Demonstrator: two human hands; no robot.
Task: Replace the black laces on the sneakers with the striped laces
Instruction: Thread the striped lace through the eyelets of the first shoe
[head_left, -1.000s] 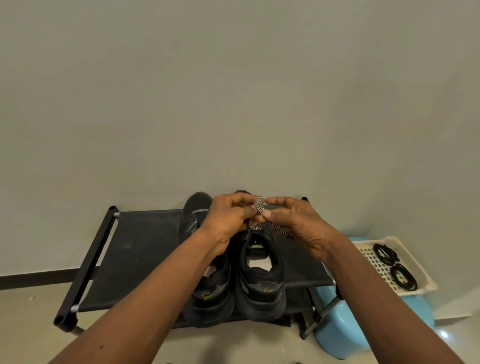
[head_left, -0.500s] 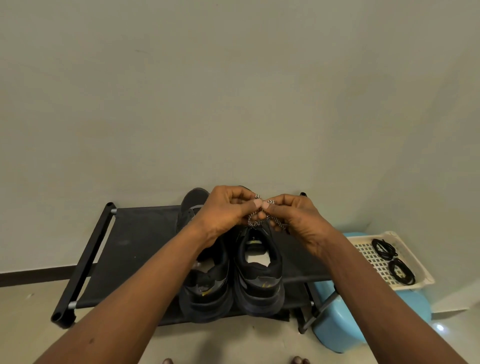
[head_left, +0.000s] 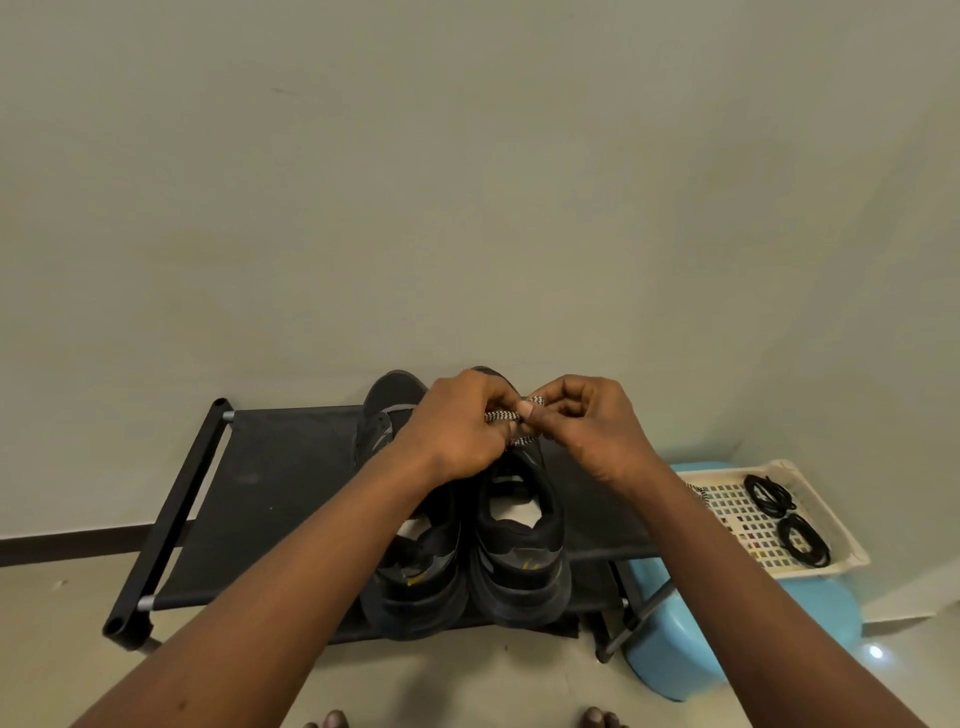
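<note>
- Two pinches on the striped lace (head_left: 501, 415): left grip (head_left: 457, 431), right grip (head_left: 592, 426), above the sneaker (head_left: 524, 540).
- I'd pull both ends evenly so the knot lands centered, not lopsided.

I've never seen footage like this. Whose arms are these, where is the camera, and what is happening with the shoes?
There is no machine here. These are a person's two bare arms, filmed by a wide-angle camera worn on the head, looking forward and down. The left hand and right hand both pinch a striped lace above a pair of black sneakers, which stand on a black shoe rack. To the right, a cream tray sits on a blue stool and holds two coiled black laces.
</note>
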